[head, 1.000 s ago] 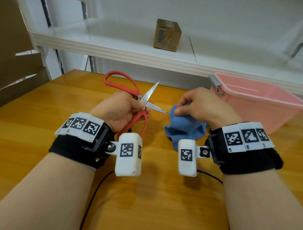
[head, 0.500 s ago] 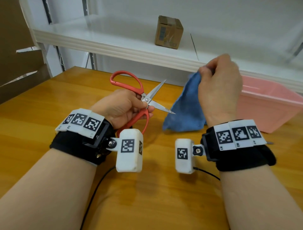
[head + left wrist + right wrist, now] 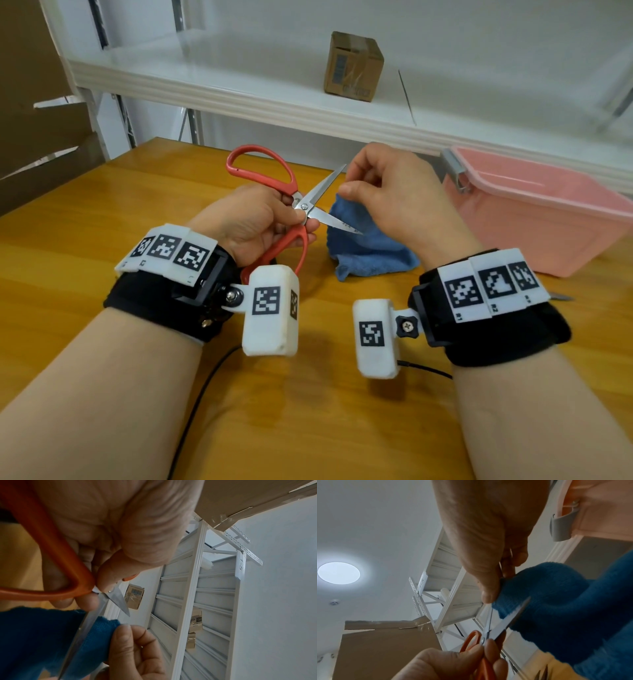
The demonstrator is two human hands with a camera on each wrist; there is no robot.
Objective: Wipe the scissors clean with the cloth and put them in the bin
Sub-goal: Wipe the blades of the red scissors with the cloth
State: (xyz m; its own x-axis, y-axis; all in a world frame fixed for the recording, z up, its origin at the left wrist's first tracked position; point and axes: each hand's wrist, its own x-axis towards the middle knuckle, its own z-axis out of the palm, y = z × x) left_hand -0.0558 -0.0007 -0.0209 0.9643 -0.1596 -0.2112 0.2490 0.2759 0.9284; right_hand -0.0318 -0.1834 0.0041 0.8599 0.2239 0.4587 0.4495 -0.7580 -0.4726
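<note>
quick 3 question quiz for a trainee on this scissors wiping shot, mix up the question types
1. True or false: the scissors have their blades spread apart.
2. Which hand pinches the blue cloth? A) the left hand B) the right hand C) neither
3. Fill in: the pink bin stands on the table to the person's ____ side.

Key
1. True; the left hand holds them near the pivot with the blades forming an open V.
2. B; the right hand's thumb and fingers pinch the cloth's upper edge next to the lower blade.
3. Right; nothing shows in the visible part of the bin.
</note>
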